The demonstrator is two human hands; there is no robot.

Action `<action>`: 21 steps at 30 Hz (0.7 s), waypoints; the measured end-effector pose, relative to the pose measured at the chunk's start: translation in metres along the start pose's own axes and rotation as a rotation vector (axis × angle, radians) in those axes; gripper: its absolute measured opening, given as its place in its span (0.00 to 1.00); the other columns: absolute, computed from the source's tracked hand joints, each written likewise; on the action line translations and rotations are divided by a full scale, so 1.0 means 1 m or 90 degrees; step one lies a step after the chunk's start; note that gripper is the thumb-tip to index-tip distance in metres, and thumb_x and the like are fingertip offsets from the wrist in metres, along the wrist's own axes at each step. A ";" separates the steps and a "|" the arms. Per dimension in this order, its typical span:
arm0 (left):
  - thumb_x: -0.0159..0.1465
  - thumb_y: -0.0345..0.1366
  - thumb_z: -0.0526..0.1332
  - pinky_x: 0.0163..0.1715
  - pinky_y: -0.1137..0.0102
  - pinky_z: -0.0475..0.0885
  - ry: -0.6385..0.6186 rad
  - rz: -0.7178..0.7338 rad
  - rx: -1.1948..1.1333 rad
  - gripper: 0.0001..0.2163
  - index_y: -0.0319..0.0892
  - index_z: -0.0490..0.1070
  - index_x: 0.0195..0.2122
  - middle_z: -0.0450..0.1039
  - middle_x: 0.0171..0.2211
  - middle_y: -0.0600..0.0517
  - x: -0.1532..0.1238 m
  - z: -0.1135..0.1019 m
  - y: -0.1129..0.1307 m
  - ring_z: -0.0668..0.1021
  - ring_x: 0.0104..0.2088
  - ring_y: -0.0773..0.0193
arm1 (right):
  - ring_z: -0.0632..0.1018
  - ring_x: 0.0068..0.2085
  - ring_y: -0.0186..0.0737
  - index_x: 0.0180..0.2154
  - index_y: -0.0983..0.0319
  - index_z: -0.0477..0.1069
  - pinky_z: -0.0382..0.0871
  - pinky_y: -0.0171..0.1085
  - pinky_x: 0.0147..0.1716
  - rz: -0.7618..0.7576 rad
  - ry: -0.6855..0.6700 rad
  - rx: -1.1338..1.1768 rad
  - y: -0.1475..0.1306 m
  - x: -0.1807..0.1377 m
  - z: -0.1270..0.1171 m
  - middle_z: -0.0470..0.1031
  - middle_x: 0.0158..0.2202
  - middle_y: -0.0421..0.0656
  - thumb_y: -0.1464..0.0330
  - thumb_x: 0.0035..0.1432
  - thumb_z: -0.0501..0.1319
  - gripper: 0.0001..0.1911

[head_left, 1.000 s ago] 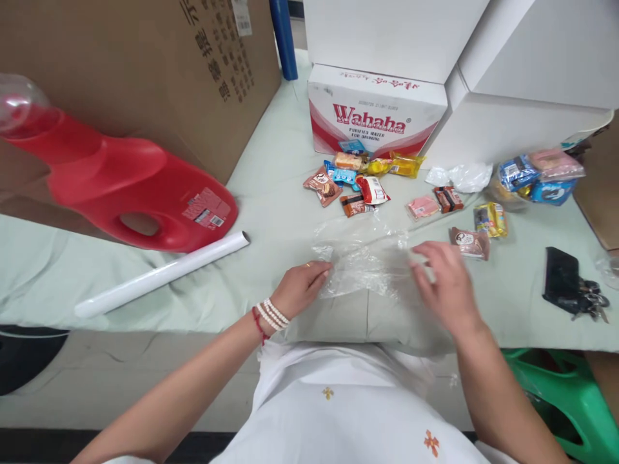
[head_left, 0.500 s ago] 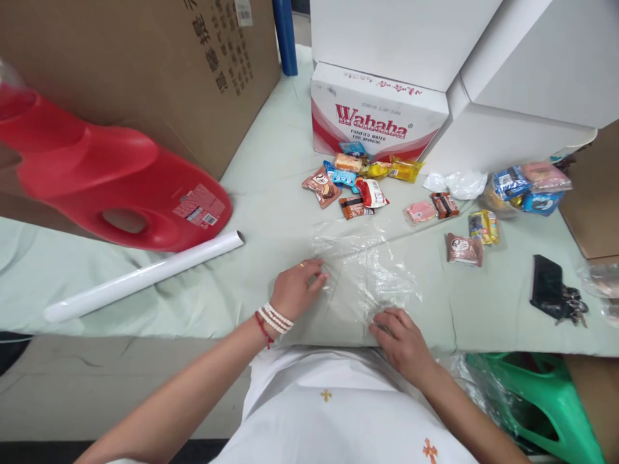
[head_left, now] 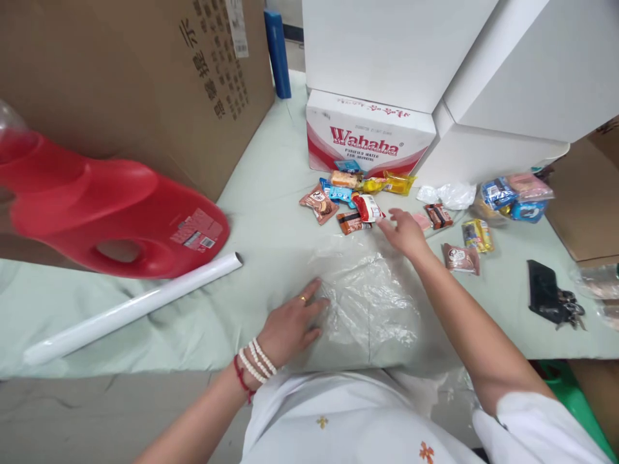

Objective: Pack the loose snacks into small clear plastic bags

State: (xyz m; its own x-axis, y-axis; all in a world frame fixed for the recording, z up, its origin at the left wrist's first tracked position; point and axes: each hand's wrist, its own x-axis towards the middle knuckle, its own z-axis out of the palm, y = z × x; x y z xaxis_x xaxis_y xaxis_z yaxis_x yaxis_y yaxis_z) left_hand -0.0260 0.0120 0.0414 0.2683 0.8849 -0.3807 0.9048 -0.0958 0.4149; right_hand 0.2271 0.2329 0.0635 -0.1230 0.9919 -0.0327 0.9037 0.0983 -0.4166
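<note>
"Two bare hands over the bench (head_left: 271, 241). Where is the grip?"

"Left hand (head_left: 290, 325): released, fingers spread, tips at the left edge of the clear plastic film (head_left: 367, 309). Right hand (head_left: 402, 233): fingers parted, grasping nothing that I can see, just beside the red-and-white packet (head_left: 368, 208). Contact there: cannot tell."

"Position of the film?"

"Near side, between the left hand and the right forearm. Red-and-white packet is past its far edge, on the right of a loose cluster."

"Progress?"

"Judged early. Film lies spread, roughly flat; that much looks done. Packets lie outside it: the cluster on the far side, others to the right. Handling of these appears to be what is left. Whether the film is a sheet or a bag: cannot tell."

"Materials, textures?"

"Film: thin, glossy, creased all over, outline irregular. Red-and-white packet: small, pillow-shaped, shiny wrapper. Brown packet (head_left: 319, 205) at the cluster's left: crimped ends, printed face. Pink packet (head_left: 422, 221): partly behind the right hand, shape uncertain. Yellow packet (head_left: 478, 236), farther right: see-through wrapper, squarish."

"Surroundings?"

"Pale green cloth on the bench, softly wrinkled. White tube (head_left: 135, 306) at left: smooth, slim, hollow at its far end. Red jug (head_left: 159, 206) beyond it: rounded moulded plastic, handle hole. Printed carton (head_left: 319, 142) behind the cluster: flat-sided card."
</note>
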 end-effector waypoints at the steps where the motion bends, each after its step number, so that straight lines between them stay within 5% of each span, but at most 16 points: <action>1: 0.63 0.34 0.68 0.53 0.55 0.80 -0.003 -0.001 -0.003 0.28 0.54 0.69 0.65 0.47 0.77 0.49 0.000 0.000 0.000 0.77 0.62 0.47 | 0.79 0.50 0.56 0.62 0.65 0.69 0.71 0.47 0.50 0.024 -0.015 -0.021 -0.013 0.020 0.009 0.77 0.55 0.59 0.47 0.65 0.59 0.35; 6: 0.63 0.34 0.68 0.55 0.55 0.79 0.007 0.002 -0.018 0.28 0.55 0.70 0.64 0.47 0.77 0.51 0.000 0.002 -0.005 0.77 0.62 0.48 | 0.78 0.52 0.57 0.60 0.63 0.71 0.71 0.46 0.49 0.019 -0.005 -0.040 -0.036 0.057 0.023 0.77 0.54 0.56 0.55 0.61 0.65 0.30; 11: 0.62 0.36 0.69 0.52 0.54 0.80 0.018 0.014 -0.020 0.28 0.56 0.71 0.63 0.49 0.77 0.52 0.001 0.004 -0.010 0.79 0.60 0.46 | 0.77 0.40 0.47 0.55 0.62 0.74 0.71 0.44 0.43 -0.141 0.140 0.086 0.001 0.003 -0.018 0.78 0.46 0.49 0.59 0.60 0.65 0.24; 15: 0.60 0.35 0.70 0.49 0.55 0.81 0.025 0.029 -0.012 0.29 0.56 0.71 0.63 0.50 0.76 0.51 0.003 0.003 -0.012 0.80 0.58 0.46 | 0.71 0.30 0.37 0.58 0.57 0.71 0.68 0.37 0.32 -0.322 -0.057 0.187 0.016 -0.080 -0.034 0.76 0.41 0.44 0.62 0.64 0.64 0.21; 18: 0.59 0.34 0.70 0.47 0.56 0.81 0.029 0.035 -0.023 0.30 0.55 0.70 0.63 0.50 0.76 0.51 0.004 0.004 -0.016 0.81 0.56 0.46 | 0.77 0.41 0.40 0.61 0.55 0.67 0.73 0.38 0.38 -0.390 -0.178 0.215 0.018 -0.127 -0.015 0.75 0.52 0.48 0.67 0.67 0.61 0.21; 21: 0.60 0.32 0.68 0.42 0.60 0.81 0.044 0.029 -0.074 0.26 0.52 0.72 0.61 0.50 0.76 0.48 0.002 0.005 -0.022 0.84 0.44 0.55 | 0.78 0.52 0.47 0.62 0.56 0.66 0.76 0.46 0.48 -0.380 -0.231 0.157 0.022 -0.149 0.013 0.72 0.59 0.52 0.70 0.67 0.58 0.22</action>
State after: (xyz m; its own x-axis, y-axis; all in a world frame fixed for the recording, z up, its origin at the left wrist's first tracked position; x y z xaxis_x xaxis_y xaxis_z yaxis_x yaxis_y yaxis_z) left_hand -0.0435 0.0132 0.0276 0.2814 0.9105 -0.3030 0.8463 -0.0866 0.5256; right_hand 0.2602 0.0860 0.0476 -0.7305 0.6827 -0.0168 0.5277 0.5488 -0.6483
